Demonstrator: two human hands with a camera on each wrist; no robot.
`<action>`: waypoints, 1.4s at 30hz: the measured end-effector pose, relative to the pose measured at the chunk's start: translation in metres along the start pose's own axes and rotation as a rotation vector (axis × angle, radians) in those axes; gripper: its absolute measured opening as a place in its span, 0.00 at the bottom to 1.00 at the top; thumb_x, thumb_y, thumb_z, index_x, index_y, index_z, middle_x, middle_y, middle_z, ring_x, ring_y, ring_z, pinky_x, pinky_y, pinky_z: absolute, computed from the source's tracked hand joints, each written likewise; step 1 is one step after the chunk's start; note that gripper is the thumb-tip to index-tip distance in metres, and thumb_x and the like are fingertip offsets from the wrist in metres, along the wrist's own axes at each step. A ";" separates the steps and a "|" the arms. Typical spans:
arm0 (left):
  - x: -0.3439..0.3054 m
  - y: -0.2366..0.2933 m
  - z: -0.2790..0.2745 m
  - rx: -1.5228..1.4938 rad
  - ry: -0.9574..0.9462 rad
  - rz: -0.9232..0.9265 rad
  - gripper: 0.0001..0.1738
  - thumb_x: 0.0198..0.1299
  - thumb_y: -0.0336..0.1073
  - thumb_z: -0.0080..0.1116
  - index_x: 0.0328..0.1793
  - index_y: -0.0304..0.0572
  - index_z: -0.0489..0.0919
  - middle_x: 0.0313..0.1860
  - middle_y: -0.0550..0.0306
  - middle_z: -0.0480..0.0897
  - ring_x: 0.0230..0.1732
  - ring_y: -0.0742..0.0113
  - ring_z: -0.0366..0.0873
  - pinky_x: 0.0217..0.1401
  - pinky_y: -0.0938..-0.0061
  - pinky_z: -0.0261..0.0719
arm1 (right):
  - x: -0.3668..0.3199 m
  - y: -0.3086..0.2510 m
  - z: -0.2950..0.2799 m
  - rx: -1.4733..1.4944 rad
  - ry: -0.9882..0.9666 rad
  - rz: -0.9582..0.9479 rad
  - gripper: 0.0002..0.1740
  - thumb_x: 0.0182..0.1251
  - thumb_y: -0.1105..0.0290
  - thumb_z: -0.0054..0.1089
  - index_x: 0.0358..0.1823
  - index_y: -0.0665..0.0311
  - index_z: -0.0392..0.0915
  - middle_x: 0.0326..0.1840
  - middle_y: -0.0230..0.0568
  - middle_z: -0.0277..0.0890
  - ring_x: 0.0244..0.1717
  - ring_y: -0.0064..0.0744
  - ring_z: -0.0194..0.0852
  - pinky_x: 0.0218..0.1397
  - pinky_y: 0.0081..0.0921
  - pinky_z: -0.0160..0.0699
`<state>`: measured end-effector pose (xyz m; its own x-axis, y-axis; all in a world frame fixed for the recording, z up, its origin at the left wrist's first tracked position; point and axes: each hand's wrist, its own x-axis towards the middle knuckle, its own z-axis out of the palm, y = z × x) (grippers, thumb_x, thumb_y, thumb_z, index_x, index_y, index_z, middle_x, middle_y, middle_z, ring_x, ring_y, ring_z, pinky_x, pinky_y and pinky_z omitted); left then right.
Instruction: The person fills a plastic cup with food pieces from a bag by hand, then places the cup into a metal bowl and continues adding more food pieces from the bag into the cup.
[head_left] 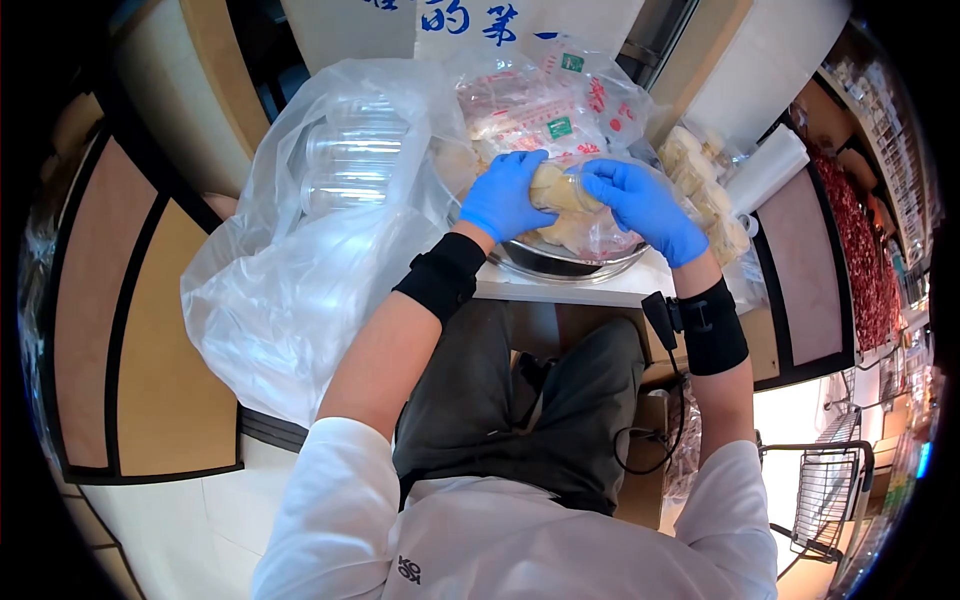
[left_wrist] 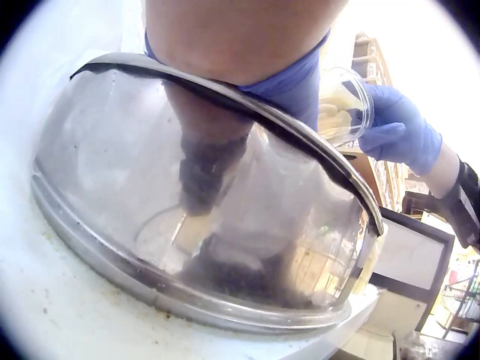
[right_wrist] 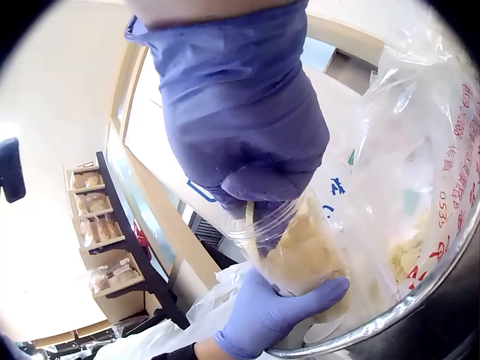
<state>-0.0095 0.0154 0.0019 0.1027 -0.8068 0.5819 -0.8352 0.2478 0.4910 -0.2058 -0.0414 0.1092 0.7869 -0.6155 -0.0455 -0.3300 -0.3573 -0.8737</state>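
My gloved left hand (head_left: 503,192) grips a clear plastic jar (head_left: 553,188) held on its side above a metal basin (head_left: 560,266). Pale yellow slices (right_wrist: 304,244) fill much of the jar, its open mouth facing my right hand (head_left: 645,205). In the right wrist view, the fingers of that gloved hand reach into the mouth, with a thin pale slice (right_wrist: 250,217) pinched by the thumb. Seen from the left wrist, the basin's shiny wall (left_wrist: 225,202) hides most of the left hand. A clear bag with red print (head_left: 540,115) lies in the basin, more pale pieces inside.
Several empty clear jars (head_left: 350,150) lie in a large plastic bag (head_left: 270,270) on the left. To the right of the basin are bagged pale goods (head_left: 700,180) and a white roll (head_left: 768,168). A wire cart (head_left: 825,490) stands on the floor at the right.
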 end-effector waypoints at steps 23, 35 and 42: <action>0.001 0.011 -0.008 0.197 -0.090 -0.159 0.44 0.37 0.51 0.71 0.64 0.47 0.69 0.53 0.47 0.76 0.56 0.46 0.71 0.58 0.58 0.74 | 0.012 0.037 -0.002 0.170 0.186 -0.060 0.17 0.64 0.65 0.62 0.51 0.66 0.80 0.39 0.32 0.80 0.30 0.14 0.72 0.23 0.14 0.72; 0.001 0.006 -0.004 0.187 -0.085 -0.180 0.44 0.37 0.52 0.72 0.63 0.48 0.69 0.52 0.48 0.77 0.56 0.47 0.71 0.58 0.58 0.74 | 0.020 0.026 0.007 0.299 0.064 0.055 0.15 0.67 0.62 0.59 0.47 0.65 0.81 0.31 0.28 0.79 0.24 0.08 0.67 0.20 0.09 0.54; 0.002 0.015 -0.008 0.211 -0.109 -0.169 0.41 0.36 0.47 0.72 0.62 0.53 0.70 0.52 0.49 0.76 0.57 0.47 0.71 0.57 0.58 0.75 | 0.009 0.042 -0.009 0.328 0.043 0.095 0.15 0.68 0.68 0.57 0.51 0.67 0.80 0.40 0.34 0.82 0.28 0.08 0.70 0.19 0.09 0.56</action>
<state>-0.0170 0.0217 0.0159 0.2010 -0.8827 0.4248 -0.9064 -0.0031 0.4224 -0.2170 -0.0688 0.0763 0.7355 -0.6669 -0.1196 -0.2096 -0.0562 -0.9762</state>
